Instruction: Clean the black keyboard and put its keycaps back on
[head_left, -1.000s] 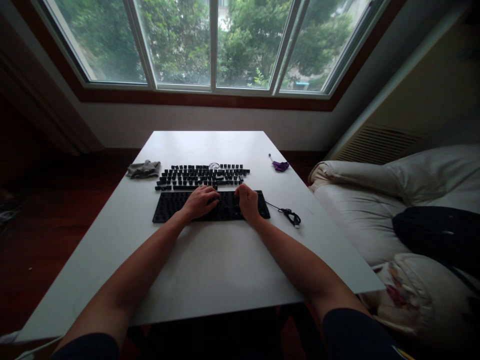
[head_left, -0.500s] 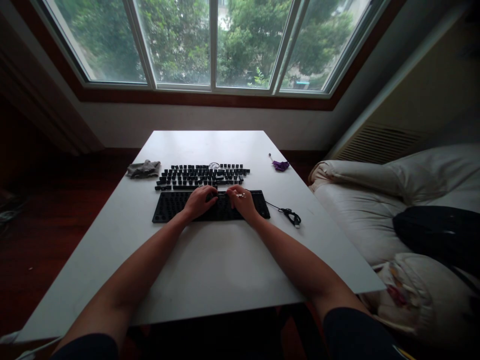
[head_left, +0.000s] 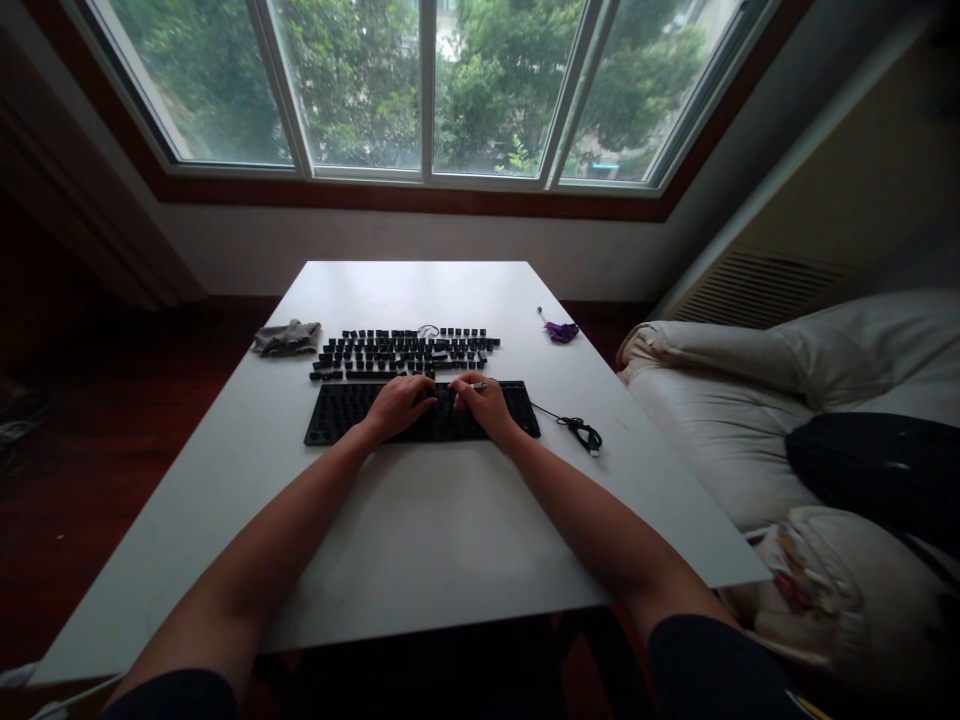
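One crumpled grey cloth (head_left: 286, 338) lies at the left edge of our single white table (head_left: 397, 530). To its right we have one black keyboard (head_left: 439, 428), flat on the table, and beyond it rows of loose black keycaps (head_left: 390, 348), dozens of them, too small for us to count exactly. One long bar (head_left: 375, 376) lies in the row nearest the keyboard. Two hands are over the keyboard: our left hand (head_left: 399, 402) lies across its middle, fingers curled, and we cannot tell whether they grip anything. One thin pale loop (head_left: 428, 329) lies among the farthest keycaps. Our right hand (head_left: 484, 402) pinches one small shiny tool (head_left: 481, 385). Farther right come one bundled black cable (head_left: 582, 431) and, beyond it, one purple cloth (head_left: 561, 332). At the far right, one pale sofa (head_left: 697, 400) bears one dark bag (head_left: 877, 460), its contents hidden from us.
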